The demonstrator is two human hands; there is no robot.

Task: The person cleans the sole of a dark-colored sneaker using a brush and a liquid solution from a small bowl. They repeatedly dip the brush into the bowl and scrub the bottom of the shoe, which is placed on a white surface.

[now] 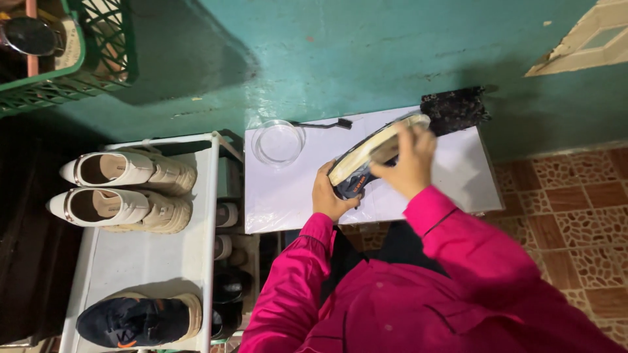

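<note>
Dark sneaker (pixel 366 163) gripped at its heel by left hand (pixel 332 195), right hand (pixel 409 160) closed over its pale sole, above the white table (pixel 288 189) by a teal wall (pixel 340 52)

Harsh overhead light, white glare on tabletop (pixel 451 176), murky dark corners.

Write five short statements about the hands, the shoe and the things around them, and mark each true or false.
1. The left hand grips the dark sneaker with the cream sole from below. True.
2. The right hand rests on the clear round glass bowl. False: it lies on the sneaker's sole; the bowl stands apart on the white tabletop.
3. A black-headed toothbrush lies beside the bowl. True.
4. The pair of cream heeled shoes sits on the tabletop. False: it stands on the white shoe rack.
5. The sleeves are green. False: they are bright pink.
</note>
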